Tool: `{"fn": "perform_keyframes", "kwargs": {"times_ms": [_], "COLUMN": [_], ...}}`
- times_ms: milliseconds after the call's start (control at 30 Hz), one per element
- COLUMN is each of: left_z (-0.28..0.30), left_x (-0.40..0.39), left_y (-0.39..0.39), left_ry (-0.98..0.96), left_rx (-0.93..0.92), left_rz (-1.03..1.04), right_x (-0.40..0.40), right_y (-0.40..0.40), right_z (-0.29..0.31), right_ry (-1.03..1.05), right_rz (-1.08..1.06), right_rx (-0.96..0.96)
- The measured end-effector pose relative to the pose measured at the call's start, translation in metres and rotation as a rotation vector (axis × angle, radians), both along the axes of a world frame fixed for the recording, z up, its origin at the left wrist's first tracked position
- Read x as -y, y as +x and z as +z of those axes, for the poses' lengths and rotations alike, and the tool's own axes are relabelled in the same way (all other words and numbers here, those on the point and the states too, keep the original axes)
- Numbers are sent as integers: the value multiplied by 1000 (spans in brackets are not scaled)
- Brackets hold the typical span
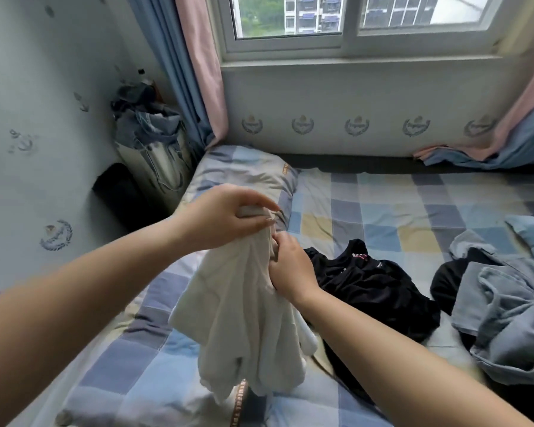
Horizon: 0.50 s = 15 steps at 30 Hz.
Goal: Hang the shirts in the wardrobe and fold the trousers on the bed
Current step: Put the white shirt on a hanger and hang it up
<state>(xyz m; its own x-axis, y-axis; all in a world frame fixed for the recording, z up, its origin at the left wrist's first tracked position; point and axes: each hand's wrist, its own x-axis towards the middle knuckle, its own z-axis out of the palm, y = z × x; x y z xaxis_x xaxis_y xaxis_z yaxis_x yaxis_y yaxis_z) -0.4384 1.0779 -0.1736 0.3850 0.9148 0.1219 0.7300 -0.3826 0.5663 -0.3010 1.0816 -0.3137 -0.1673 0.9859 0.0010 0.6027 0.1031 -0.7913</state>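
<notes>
A white garment [244, 328] hangs bunched above the checked bed [398, 211]. My left hand [219, 217] grips its top edge, fingers curled over the cloth. Just below and to the right, my right hand [290, 269] pinches the same fabric at its side. A crumpled black garment [373, 285] lies on the bed right of my right hand. Grey-blue trousers [506, 315] are heaped at the right edge, partly over another dark piece [444, 278].
A checked pillow [244, 171] lies at the head of the bed behind my hands. A laundry bag stuffed with clothes [154, 143] stands in the left corner beside a dark object [117, 192]. Curtains [198, 72] and a window [352, 23] line the far wall.
</notes>
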Motion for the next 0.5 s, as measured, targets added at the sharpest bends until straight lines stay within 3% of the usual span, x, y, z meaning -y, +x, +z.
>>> {"fn": "perform_keyframes", "kwargs": {"times_ms": [233,500], "left_z": [31,40], "left_x": [-6,-21], "left_y": [-71,-113], "left_ry": [205,309], "left_rx": [-423,-277], "left_rz": [35,108], "right_x": [9,51], "right_y": [39,71], "right_z": [49,133], "right_ry": [70,371], "right_rz": [-279,-320], "right_rx": [23,500]}}
